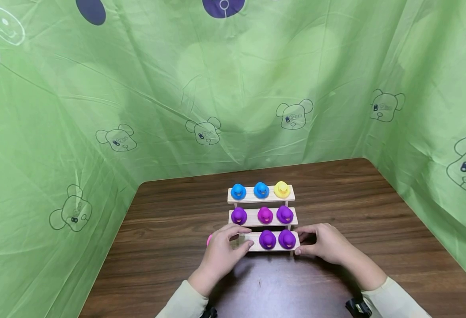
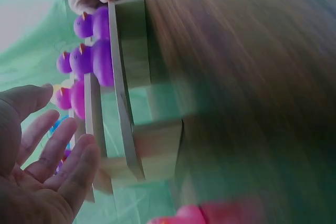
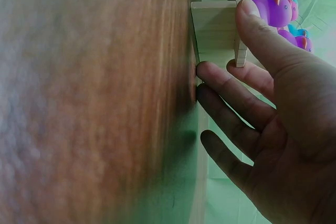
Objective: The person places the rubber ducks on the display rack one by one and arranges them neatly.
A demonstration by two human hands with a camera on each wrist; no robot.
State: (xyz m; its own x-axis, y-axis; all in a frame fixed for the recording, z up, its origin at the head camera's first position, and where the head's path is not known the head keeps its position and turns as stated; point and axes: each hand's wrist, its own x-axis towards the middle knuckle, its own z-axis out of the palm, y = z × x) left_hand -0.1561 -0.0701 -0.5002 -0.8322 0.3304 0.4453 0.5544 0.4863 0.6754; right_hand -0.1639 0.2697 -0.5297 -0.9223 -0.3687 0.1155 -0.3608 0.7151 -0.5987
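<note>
A three-tier wooden shelf stands on the table with small rubber ducks on each step. My left hand hovers over the left end of the bottom step, fingers spread, with nothing in its grasp. Thumb and forefinger of my right hand grip the right end of the bottom step from front and back. Two purple ducks, one in the middle and another at the right, sit on that step. Partly hidden behind my left hand, a pink duck lies on the table left of the shelf.
On the middle step, a magenta duck sits between purple ducks. The top step bears two blue ducks and a yellow duck. Green printed cloth surrounds the brown wooden table at the back and sides.
</note>
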